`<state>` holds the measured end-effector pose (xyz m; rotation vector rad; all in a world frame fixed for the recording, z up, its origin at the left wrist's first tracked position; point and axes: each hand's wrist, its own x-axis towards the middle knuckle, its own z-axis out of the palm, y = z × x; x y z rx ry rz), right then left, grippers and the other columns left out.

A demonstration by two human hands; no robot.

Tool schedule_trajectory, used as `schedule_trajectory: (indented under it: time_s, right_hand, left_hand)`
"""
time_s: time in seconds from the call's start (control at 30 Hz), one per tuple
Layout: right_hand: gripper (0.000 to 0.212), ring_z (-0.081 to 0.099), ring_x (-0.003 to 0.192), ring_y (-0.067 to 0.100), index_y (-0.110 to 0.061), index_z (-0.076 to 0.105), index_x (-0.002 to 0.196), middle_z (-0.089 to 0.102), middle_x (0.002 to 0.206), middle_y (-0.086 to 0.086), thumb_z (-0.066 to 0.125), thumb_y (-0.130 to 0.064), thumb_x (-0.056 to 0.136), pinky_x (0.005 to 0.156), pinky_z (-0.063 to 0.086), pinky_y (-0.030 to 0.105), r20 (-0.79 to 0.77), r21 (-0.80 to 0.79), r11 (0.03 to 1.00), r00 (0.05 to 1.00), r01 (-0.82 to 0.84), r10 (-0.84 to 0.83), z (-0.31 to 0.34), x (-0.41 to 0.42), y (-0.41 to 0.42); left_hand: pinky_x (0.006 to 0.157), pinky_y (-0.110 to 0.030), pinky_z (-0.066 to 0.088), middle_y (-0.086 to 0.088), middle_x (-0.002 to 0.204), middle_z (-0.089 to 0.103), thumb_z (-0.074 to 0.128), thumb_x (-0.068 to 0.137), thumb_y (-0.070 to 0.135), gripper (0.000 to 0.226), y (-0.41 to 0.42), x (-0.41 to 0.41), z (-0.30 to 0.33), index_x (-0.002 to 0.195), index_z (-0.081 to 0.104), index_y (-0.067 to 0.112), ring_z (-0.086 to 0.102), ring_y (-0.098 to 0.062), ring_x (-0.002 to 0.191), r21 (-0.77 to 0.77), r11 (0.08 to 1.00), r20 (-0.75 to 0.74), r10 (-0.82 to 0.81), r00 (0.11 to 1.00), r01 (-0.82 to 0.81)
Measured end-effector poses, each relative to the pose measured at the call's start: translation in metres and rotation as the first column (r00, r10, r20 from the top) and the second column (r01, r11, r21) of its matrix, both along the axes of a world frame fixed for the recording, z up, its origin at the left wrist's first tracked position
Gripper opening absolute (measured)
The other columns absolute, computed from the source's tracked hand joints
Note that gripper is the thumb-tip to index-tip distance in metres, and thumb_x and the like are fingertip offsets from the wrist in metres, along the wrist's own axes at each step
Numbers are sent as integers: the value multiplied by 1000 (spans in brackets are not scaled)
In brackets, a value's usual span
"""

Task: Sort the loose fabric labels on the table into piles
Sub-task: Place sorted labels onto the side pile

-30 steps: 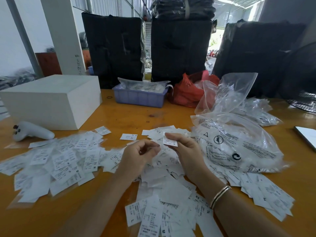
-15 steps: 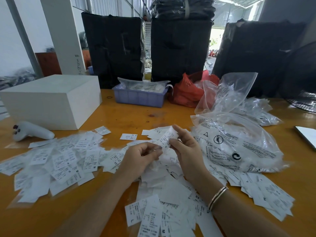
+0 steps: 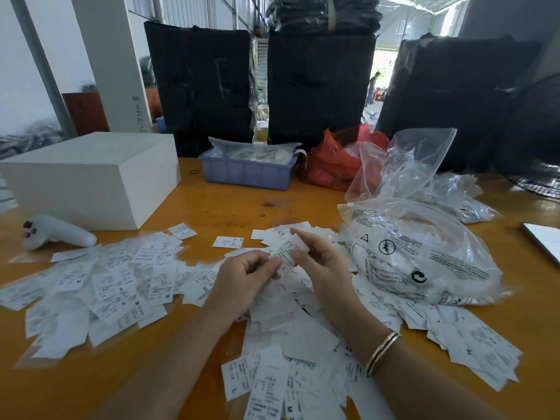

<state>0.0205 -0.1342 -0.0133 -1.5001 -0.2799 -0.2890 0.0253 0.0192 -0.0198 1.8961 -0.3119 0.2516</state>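
Label (image 3: 289, 251) now lower than before, pinched by both hands: left hand (image 3: 242, 281), right hand (image 3: 322, 266) | loose labels (image 3: 115, 283) litter worktop (image 3: 230, 207) | plastic bag (image 3: 424, 256) crowds right | white box (image 3: 91, 177) far left.

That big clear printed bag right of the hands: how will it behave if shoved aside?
The clear printed bag looks crinkled and thin, so it will probably deform, not slide as one. It seems light. Labels lie along its near edge, so a shove would likely scatter them.
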Motion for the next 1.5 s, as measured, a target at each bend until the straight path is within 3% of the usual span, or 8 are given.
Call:
schedule_trajectory:
  time_s: [0.1, 0.27, 0.4, 0.63, 0.93, 1.2, 1.33, 1.5]
  right_hand:
    - [44, 59, 78, 7, -42, 64, 103, 67, 86, -11, 58, -1, 89, 76, 51, 21, 14, -78, 995, 998, 58, -57, 0, -1, 1]
    - [39, 55, 74, 13, -34, 64, 107, 65, 83, -1, 54, 0, 91, 74, 48, 28, 29, -30, 998, 998, 61, -60, 1, -2, 0]
    - [39, 53, 76, 20, -34, 65, 105, 64, 85, 4, 53, 0, 92, 76, 47, 37, 36, -20, 998, 998, 58, -58, 0, -1, -1]
    - [39, 60, 71, 10, -32, 67, 103, 68, 79, -3, 53, 1, 91, 75, 51, 31, 26, 30, 998, 998, 63, -63, -1, 1, -2]
    - [39, 55, 65, 3, -29, 70, 101, 66, 78, -13, 51, 3, 92, 65, 48, 16, 53, 97, 993, 996, 60, -65, 0, 0, -3]
    - [38, 60, 66, 10, -34, 66, 102, 65, 73, -9, 54, 1, 92, 68, 52, 28, 77, -29, 997, 995, 65, -62, -1, 0, -2]
    - [41, 62, 68, 6, -41, 58, 105, 63, 76, -17, 61, -4, 88, 66, 51, 21, 109, -184, 979, 992, 88, -69, -2, -3, 5]
    - [25, 63, 74, 0, -38, 63, 87, 70, 81, -16, 67, -13, 86, 66, 46, 15, 108, -239, 963, 989, 128, -105, -2, -5, 6]
  left_hand:
    - [61, -23, 49, 16, 77, 67, 62, 88, 35, 20, 1, 1, -2, 73, 71, 25, 60, -5, 72, 7, 1000, 20, 19, 1000, -19]
    - [58, -6, 45, 25, 74, 68, 66, 86, 29, 9, 0, -1, 2, 78, 67, 33, 62, 4, 70, -23, 1000, 9, 15, 1000, -15]
    - [61, -5, 46, 21, 77, 70, 67, 85, 25, 9, -1, -2, 3, 84, 65, 34, 64, 3, 70, -96, 995, 13, 9, 1000, -7]
    - [70, -15, 54, 17, 81, 71, 69, 83, 24, 8, -2, 0, 1, 85, 68, 31, 67, -3, 75, -196, 981, -5, 2, 1000, -3]
    - [68, -11, 51, 16, 84, 71, 72, 81, 16, 17, -1, -3, 5, 90, 68, 30, 66, 0, 81, -272, 962, -14, -5, 1000, 1]
    - [66, -7, 48, 21, 83, 68, 72, 80, 22, 17, -2, -4, 4, 91, 65, 34, 62, 7, 84, -178, 984, 3, 5, 1000, -4]
    - [71, -15, 52, 8, 98, 70, 70, 77, 30, 28, -5, -5, 4, 104, 64, 23, 66, -6, 86, -117, 992, -20, -46, 999, 43]
    - [63, -12, 51, 7, 84, 71, 72, 79, 26, 21, -2, -5, 3, 95, 63, 34, 66, -6, 75, -154, 988, -2, -15, 1000, 15]
